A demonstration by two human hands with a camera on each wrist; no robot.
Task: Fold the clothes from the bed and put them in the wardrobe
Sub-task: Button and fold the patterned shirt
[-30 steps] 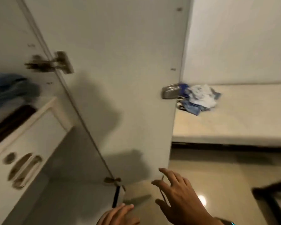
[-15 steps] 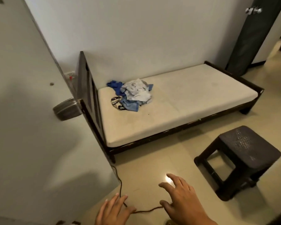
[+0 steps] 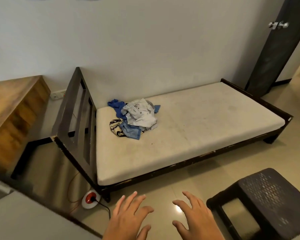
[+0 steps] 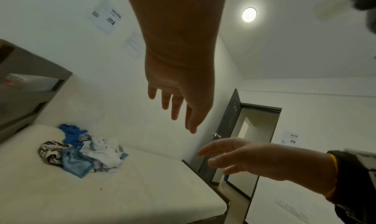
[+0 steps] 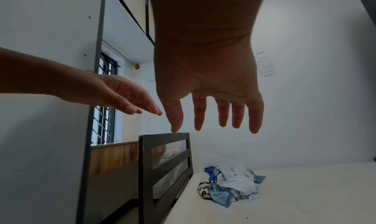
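A crumpled pile of clothes (image 3: 134,117) (image 4: 83,153) (image 5: 234,184) lies near the head end of the bare white mattress (image 3: 189,134): a pale grey shirt on top, blue pieces and a black-and-white patterned one beneath. My left hand (image 3: 128,217) (image 4: 177,102) and right hand (image 3: 196,217) (image 5: 213,111) hover over the floor in front of the bed, fingers spread, holding nothing, well short of the pile. The grey wardrobe door (image 3: 24,217) stands at the lower left.
A dark plastic stool (image 3: 267,200) stands on the floor at my right. A wooden desk (image 3: 12,115) sits left of the dark headboard (image 3: 78,115). A red-and-white socket reel with a cable (image 3: 90,199) lies by the bed's corner. A dark room door (image 3: 277,45) is open at the far right.
The view has swung from the wardrobe's inside to the bed, which is now nearer. Both hands stay empty and have spread out in front of me.
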